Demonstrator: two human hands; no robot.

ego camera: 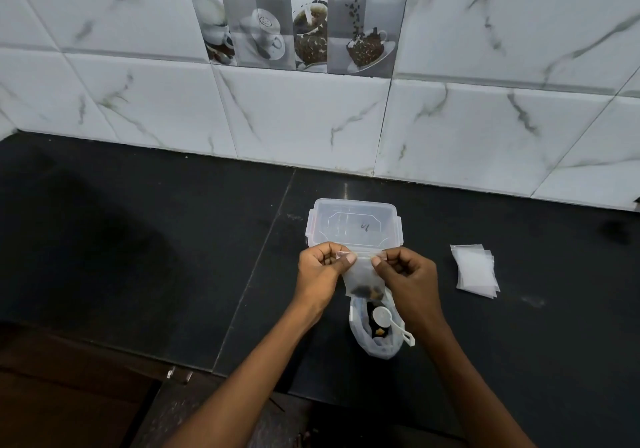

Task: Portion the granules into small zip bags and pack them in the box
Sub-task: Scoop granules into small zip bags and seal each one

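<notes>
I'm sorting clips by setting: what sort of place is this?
Probably a home kitchen: a dark stone counter, a marbled tile wall, and a decorative coffee-cup tile panel behind it.

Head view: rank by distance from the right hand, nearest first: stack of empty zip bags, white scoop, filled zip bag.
From the right hand:
1. Filled zip bag: pinched at its top edge by this hand's fingers, in contact.
2. White scoop: just below the hand, resting in the open granule bag.
3. Stack of empty zip bags: off to the right on the counter, clearly farthest.
</notes>
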